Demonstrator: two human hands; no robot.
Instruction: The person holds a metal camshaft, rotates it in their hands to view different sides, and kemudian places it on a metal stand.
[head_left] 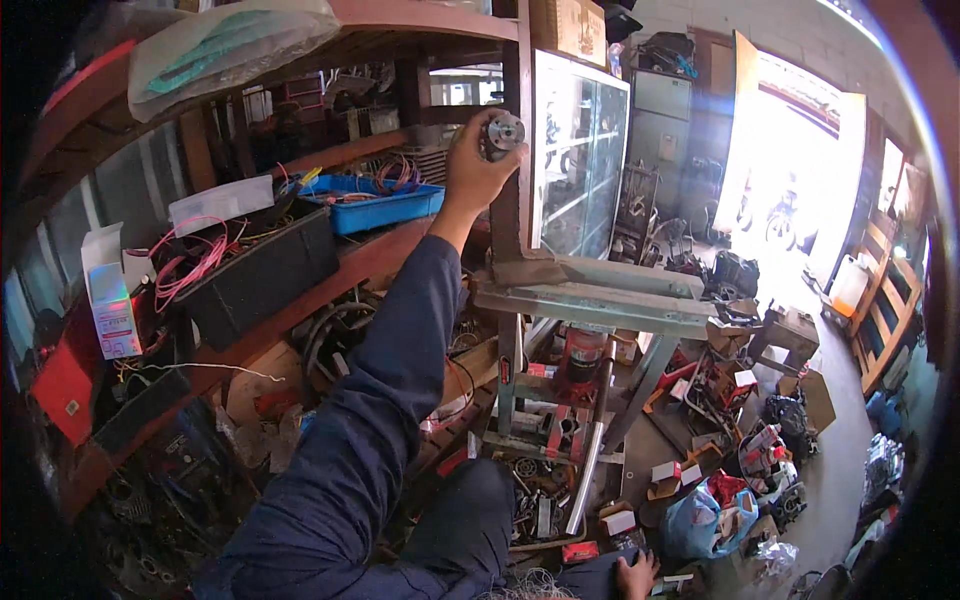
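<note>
Metal round part [503, 133], one, is pinched in the raised left hand [478, 168]; right hand [636, 576] rests half-curled.

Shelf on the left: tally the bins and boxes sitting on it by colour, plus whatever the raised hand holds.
Blue bins: 1, a blue tray of wires
Black bins: 1, a black bin
White and blue boxes: 1, a small carton
Round metal parts: 1, a metal part in the left hand
Total: 4
</note>
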